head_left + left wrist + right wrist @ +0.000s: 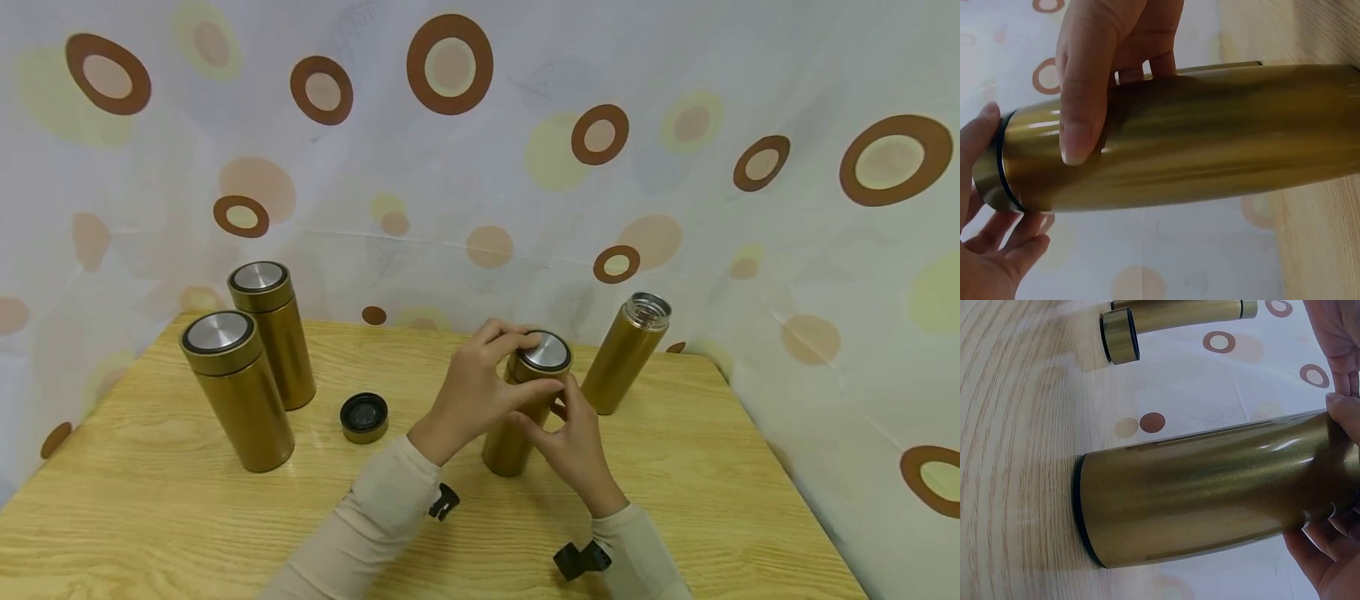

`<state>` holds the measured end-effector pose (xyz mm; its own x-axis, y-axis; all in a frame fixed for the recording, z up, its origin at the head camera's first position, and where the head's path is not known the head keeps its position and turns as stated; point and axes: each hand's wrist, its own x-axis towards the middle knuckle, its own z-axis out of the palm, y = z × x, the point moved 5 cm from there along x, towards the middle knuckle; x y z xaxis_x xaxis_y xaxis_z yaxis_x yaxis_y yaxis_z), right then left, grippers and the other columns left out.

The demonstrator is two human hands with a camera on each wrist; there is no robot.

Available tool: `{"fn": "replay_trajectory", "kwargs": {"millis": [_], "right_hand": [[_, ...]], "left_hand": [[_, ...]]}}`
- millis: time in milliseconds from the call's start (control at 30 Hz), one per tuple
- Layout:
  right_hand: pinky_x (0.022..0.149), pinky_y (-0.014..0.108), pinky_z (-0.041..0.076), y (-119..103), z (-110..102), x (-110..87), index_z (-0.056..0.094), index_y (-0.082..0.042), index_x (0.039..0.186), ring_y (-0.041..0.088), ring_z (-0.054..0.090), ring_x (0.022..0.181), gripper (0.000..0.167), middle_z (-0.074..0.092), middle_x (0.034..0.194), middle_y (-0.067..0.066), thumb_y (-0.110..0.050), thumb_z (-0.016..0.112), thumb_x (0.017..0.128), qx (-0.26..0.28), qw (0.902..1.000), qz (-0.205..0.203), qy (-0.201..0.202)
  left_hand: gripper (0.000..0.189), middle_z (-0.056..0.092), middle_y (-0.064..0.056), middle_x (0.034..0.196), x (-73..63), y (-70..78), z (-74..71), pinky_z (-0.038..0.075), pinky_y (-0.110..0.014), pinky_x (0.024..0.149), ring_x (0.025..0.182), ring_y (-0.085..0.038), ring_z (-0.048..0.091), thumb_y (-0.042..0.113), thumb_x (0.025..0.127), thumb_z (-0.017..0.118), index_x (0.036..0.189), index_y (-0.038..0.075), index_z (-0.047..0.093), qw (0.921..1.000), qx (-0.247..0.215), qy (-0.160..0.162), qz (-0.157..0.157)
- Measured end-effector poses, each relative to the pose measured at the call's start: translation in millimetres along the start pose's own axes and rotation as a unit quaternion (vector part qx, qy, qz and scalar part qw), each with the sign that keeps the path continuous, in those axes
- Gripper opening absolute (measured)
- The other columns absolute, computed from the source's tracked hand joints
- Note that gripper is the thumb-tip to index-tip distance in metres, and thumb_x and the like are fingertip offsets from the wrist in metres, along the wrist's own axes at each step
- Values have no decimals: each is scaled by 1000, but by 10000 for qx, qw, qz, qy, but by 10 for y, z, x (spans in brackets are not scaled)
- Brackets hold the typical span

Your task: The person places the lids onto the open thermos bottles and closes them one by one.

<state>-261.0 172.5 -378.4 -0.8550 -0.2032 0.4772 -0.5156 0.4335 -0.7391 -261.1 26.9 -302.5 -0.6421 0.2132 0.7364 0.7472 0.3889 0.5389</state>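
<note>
A gold thermos point(513, 442) stands on the wooden table, tilted slightly in the head view, with its silver-topped lid point(549, 352) on. My left hand point(483, 392) grips this lid from the left, fingers at the far side and thumb along the near side. Just below, my right hand point(576, 446) holds the upper body between thumb and fingers. The left wrist view shows a dark seam between the lid and the thermos body point(1222, 131). Behind and to the right stands an uncapped gold thermos point(626, 354), its steel mouth bare.
Two capped gold thermoses, a nearer one point(243, 400) and a farther one point(281, 342), stand at the left. A loose lid point(364, 418) lies with its black inside up between them and my hands. A patterned cloth point(450, 192) hangs behind the table point(150, 533).
</note>
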Motion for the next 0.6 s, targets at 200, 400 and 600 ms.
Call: {"fn": "replay_trajectory", "kwargs": {"millis": [200, 400, 600], "right_hand": [[95, 56, 45, -14, 16, 1, 40, -20, 142, 22, 52, 122, 70, 52, 136, 1, -13, 77, 82, 158, 9999, 44, -27], [95, 58, 45, -158, 14, 1, 39, -10, 142, 29, 53, 120, 71, 51, 136, 9, -6, 76, 81, 105, 9998, 120, -83], [93, 58, 46, -244, -15, 8, 40, -4, 140, 32, 55, 118, 69, 52, 135, 14, -3, 75, 81, 37, 10000, 32, -81]], "left_hand": [[47, 62, -5, 114, 30, -87, -30, 48, -23, 93, 108, -16, 60, 24, 73, 85, 113, 4, 69, 9976, -536, -423, 78], [48, 63, -4, 116, 62, -132, -60, 45, -24, 98, 109, -14, 60, 21, 72, 85, 115, 5, 68, 9942, -804, -711, 85], [49, 63, -4, 119, 81, -156, -49, 44, -25, 99, 111, -14, 59, 20, 73, 84, 117, 6, 68, 9915, -1018, -801, 105]]}}
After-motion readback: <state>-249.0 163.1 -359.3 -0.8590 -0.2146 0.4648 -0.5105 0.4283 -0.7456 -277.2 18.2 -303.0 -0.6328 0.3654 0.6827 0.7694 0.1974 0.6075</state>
